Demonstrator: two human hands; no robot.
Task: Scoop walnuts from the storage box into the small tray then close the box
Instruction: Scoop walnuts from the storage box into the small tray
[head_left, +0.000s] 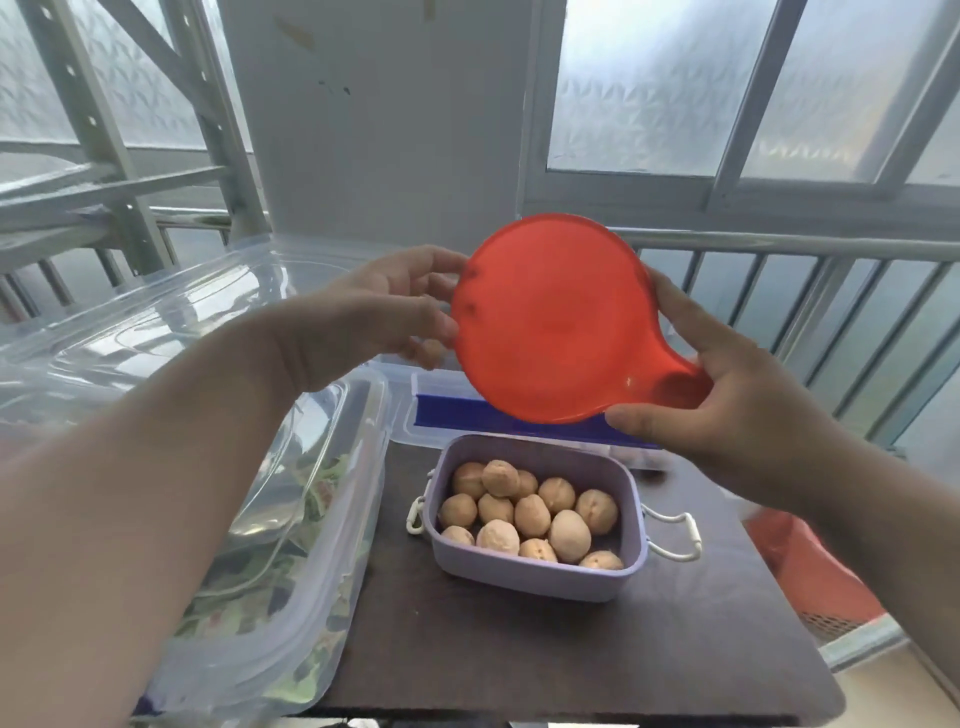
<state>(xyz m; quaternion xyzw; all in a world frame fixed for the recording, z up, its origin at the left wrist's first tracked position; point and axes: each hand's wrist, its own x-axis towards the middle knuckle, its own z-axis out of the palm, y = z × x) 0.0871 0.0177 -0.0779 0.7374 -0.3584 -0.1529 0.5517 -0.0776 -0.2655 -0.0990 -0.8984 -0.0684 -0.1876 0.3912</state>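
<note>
A dark table (519, 649) is seen to carry the work, with frosted windows and a railing behind it. Along its left edge a large clear container (291, 519) with leafy contents is noted, a clear lid (156, 322) lying tilted over it. At the far edge a second clear storage box (441, 410) with a blue clip is observed, largely hidden; whether it is shut cannot be determined.

In the middle of the table stands the small tray (537, 569), a lilac rounded tub with white clasps hanging loose at either end. It is judged well filled: a heap of walnuts (530, 512), pale tan, whole in the shell, covers its floor to near the rim. Scooping is therefore assessed as done or nearly so. Closing the box is judged outstanding.

Above the tray a red translucent scoop (550, 322) is held clear of everything, its underside turned to the camera; any contents cannot be seen. The right hand (748, 410) is closed round the short handle, thumb beneath. The left hand (384, 317) is loosely open, its fingers (441, 325) resting against the scoop's opposite rim, steadying rather than clamping it.
</note>
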